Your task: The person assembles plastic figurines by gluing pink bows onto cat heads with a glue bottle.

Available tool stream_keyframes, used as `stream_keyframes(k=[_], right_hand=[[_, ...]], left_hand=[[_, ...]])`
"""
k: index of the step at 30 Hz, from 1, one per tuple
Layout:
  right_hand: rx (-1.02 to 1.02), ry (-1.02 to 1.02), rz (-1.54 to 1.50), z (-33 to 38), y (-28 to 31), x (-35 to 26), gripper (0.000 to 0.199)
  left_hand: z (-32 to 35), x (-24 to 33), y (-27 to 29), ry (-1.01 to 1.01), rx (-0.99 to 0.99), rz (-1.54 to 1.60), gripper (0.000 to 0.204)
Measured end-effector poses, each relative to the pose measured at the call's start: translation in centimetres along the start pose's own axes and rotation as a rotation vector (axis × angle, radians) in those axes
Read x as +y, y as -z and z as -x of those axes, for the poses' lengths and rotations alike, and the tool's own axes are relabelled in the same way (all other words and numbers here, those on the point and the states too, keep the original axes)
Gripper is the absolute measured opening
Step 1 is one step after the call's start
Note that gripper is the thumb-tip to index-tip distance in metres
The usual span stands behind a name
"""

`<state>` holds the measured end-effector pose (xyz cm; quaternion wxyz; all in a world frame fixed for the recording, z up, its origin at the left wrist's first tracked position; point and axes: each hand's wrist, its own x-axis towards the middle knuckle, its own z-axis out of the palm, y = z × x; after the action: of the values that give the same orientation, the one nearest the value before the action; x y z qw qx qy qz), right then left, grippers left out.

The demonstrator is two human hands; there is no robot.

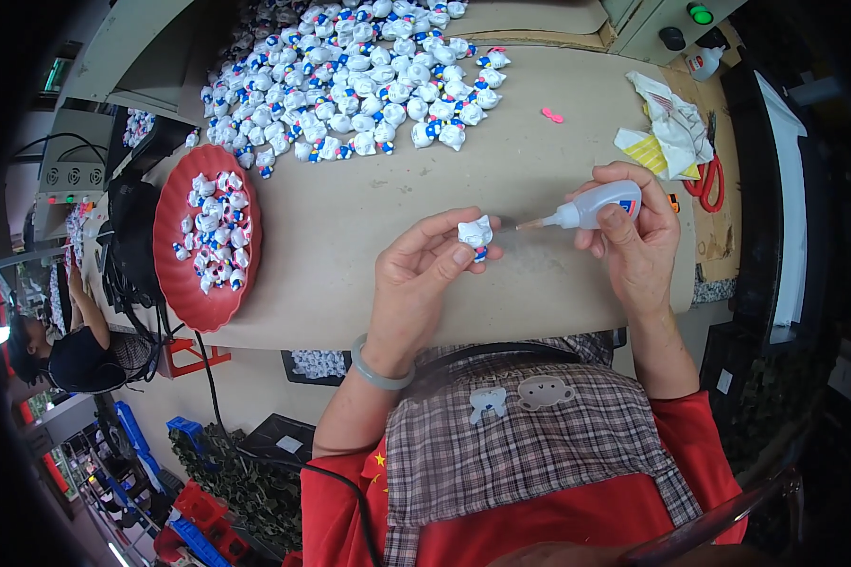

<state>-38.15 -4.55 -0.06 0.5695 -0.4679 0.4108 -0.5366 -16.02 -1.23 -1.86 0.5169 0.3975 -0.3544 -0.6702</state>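
Between the thumb and fingers of my left hand (416, 269) is a small white cat-shaped figurine (475, 231) with a blue part at its lower end. My right hand (641, 241) grips a small white glue bottle (603, 204), tipped sideways. The bottle's thin brownish nozzle points left at the figurine, with a small gap between them. Beyond my hands, a large heap of similar white and blue figurines (350, 99) covers the back left of the table. A red scalloped dish (173, 203) to the left holds several more. A small pink bow (552, 115) lies apart on the tabletop.
Red-handled scissors (714, 184) lie at the right, beside a crumpled white and yellow cloth (671, 128). Another bottle (704, 62) stands at the back right. Black cables (208, 387) hang past the table's left edge (284, 340). A person (71, 331) sits farther left.
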Motion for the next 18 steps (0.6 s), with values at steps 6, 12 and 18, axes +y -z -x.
stream_keyframes(k=[6, 12, 18], right_hand=[[-0.021, 0.219, 0.125, 0.6, -0.7, -0.1, 0.030], [-0.049, 0.385, 0.319, 1.2, -0.7, 0.2, 0.037], [-0.052, 0.402, 0.403, 1.4, -0.7, 0.2, 0.037]], left_hand=[[0.1, -0.3, -0.3, -0.066, -0.002, -0.023, 0.033], [0.2, -0.3, -0.5, -0.070, 0.023, -0.013, 0.030], [0.2, -0.5, -0.4, -0.058, 0.030, -0.004, 0.031]])
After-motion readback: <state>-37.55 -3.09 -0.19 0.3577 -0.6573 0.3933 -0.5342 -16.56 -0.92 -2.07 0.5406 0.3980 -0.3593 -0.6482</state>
